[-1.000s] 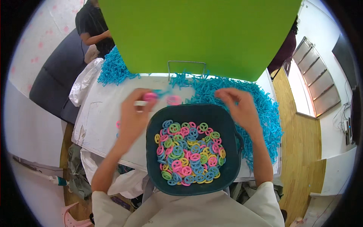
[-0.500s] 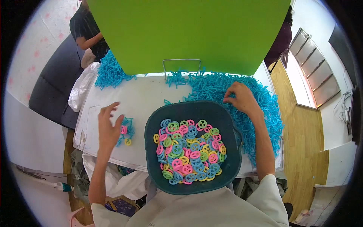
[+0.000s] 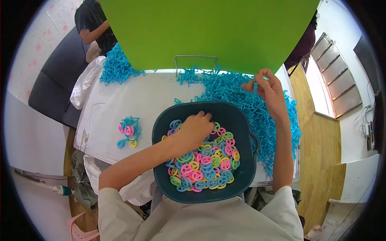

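In the head view, two bare hands are at work over one white table (image 3: 161, 92). The left hand (image 3: 197, 127) is inside the single dark green basin (image 3: 246, 160), its fingers bent down among the small plastic wheels (image 3: 207, 162); whether they grip a wheel I cannot tell, since the fingertips are hidden. The wheels come in four colours, pink, yellow, green and blue, and overlap too much to count. The right hand (image 3: 271, 89) is raised over the large heap of blue strips (image 3: 257, 120), thumb and fingers pinched narrowly on one blue strip (image 3: 255, 87).

Two main heaps of strips lie on the table: that large one to the right of the basin and a smaller heap (image 3: 116, 66) at the far left. Left of the basin sits one small cluster (image 3: 136, 125) of blue strips with two pink wheels (image 3: 128, 130) and one yellow wheel (image 3: 133, 143) visible. One green board (image 3: 209, 32) stands across the far side, with one wire loop (image 3: 196, 56) before it. Two other people are partly visible, one on each side of the board.
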The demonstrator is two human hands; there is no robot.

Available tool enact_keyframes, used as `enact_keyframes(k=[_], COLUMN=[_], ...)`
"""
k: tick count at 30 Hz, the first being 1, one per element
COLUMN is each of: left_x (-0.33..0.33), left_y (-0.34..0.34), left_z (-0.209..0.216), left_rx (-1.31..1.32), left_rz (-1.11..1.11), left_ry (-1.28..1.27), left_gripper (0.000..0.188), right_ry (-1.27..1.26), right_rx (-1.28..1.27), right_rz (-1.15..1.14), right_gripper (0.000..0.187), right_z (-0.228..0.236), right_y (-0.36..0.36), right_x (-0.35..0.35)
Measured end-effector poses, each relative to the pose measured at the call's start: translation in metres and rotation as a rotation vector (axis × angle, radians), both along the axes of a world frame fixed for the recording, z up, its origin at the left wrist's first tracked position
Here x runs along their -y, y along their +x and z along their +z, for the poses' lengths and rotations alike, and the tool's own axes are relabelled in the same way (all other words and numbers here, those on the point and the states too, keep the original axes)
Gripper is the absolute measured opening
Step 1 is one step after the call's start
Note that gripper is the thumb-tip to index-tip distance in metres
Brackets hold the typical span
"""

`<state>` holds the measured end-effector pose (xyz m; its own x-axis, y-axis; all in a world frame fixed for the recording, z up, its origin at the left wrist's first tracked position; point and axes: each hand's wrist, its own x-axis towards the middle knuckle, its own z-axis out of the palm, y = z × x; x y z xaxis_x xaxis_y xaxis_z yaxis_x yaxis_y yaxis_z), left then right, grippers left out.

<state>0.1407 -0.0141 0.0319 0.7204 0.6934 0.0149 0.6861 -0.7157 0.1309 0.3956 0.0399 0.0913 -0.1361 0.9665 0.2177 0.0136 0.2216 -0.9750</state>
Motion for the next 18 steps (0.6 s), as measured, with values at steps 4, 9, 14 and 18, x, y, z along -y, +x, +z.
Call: enact_keyframes(k=[4, 9, 14, 18], left_x=[0.002, -0.002, 0.003, 0.008], left_y=[-0.003, -0.007, -0.011, -0.009], left_z=[0.010, 0.048, 0.064, 0.060], left_rx=[0.243, 1.105, 1.451, 1.443], left_rz=[0.092, 0.424, 0.360, 0.364], left_ry=[-0.107, -0.413, -0.674, -0.876], left_gripper=[0.027, 0.019, 0.021, 0.023], right_ry=[-0.044, -0.007, 0.162, 0.254], right_rx=[0.001, 0.129, 0.263, 0.288], right_rz=[0.052, 0.185, 0.150, 0.143], right_gripper=[0.022, 0.017, 0.030, 0.033], right_z=[0.007, 0.010, 0.011, 0.013], right_y=[-0.014, -0.037, -0.057, -0.063], right_x=[0.013, 0.025, 0.042, 0.049])
